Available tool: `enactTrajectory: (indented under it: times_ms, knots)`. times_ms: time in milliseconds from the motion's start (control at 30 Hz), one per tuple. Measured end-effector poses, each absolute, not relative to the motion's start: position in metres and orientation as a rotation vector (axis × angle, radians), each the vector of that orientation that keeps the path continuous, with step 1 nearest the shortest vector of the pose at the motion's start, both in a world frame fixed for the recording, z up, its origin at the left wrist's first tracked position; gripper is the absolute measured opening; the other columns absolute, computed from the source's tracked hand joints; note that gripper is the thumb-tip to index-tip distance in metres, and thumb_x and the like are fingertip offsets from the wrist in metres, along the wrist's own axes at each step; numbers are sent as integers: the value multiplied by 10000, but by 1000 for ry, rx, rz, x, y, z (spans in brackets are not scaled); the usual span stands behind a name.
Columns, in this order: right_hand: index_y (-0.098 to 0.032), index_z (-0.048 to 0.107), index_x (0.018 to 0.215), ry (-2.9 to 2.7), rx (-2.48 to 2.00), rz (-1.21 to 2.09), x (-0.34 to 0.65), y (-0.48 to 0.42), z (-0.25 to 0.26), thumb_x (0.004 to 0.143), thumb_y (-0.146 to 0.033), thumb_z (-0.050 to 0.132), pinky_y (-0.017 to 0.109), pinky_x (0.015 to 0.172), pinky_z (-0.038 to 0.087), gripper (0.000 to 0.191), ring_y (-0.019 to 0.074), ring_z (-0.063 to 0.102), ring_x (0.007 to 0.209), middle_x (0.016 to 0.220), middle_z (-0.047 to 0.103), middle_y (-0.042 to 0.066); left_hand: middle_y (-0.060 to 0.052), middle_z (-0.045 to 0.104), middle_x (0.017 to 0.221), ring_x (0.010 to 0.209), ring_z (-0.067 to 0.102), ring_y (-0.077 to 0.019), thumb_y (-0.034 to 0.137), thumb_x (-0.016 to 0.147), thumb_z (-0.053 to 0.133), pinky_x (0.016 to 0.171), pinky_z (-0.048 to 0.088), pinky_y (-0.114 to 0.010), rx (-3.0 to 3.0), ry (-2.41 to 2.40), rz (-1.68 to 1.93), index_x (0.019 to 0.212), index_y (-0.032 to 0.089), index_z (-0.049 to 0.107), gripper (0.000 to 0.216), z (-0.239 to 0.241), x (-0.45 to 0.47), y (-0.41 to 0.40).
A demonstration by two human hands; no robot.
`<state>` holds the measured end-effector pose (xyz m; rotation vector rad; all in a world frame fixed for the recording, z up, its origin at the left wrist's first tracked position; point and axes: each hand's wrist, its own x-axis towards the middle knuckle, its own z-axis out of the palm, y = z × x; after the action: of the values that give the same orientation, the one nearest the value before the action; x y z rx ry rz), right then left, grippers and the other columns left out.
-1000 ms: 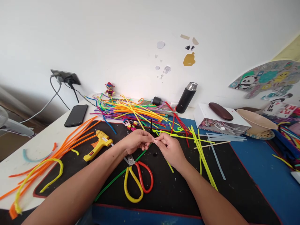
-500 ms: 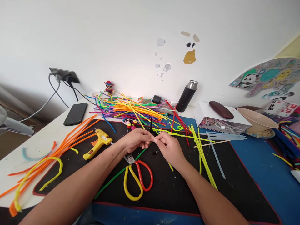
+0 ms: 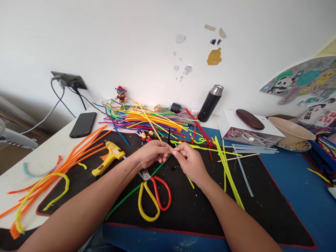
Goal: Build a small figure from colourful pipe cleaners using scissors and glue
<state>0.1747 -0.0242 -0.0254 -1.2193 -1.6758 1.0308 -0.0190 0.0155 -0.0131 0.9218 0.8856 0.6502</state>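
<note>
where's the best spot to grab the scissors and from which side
Take the scissors by the yellow and red handle loops, coming from the near edge of the black mat. The loops lie flat and face the person, while the blades point away and run under the left hand, pinched on a green pipe cleaner.

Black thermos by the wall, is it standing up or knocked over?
Standing upright: the black thermos rests on its base on the table, silver cap on top, leaning only slightly.
</note>
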Motion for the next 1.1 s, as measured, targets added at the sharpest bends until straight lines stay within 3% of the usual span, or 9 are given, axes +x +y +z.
enactTrajectory:
  times_ms: [300, 600, 1100]
  knots:
    - [-227, 597, 1047, -1538, -1175, 1236, 177, -24, -11, 1002, -503, 579, 230, 416, 370, 281, 113, 463, 364, 509, 513, -96, 28, 583, 561, 456, 508, -67, 444, 649, 928, 426, 353, -184, 994, 887, 751, 715, 133, 693, 395, -4, -17, 13]
    - [-213, 590, 1006, -1441, -1177, 1312, 179, -21, -10, 973, -570, 613, 218, 407, 359, 359, 107, 469, 362, 495, 520, -96, 35, 599, 553, 466, 529, -86, 483, 734, 858, 447, 404, -196, 1224, 935, 818, 748, 156, 663, 381, -3, -17, 12]
    - [-230, 561, 890, -1506, -1229, 1296, 178, -21, -9, 959, -484, 606, 219, 414, 359, 267, 104, 459, 368, 490, 512, -96, 35, 593, 570, 493, 544, -97, 488, 796, 808, 476, 450, -205, 1371, 970, 772, 778, 157, 666, 361, -1, -15, 11]
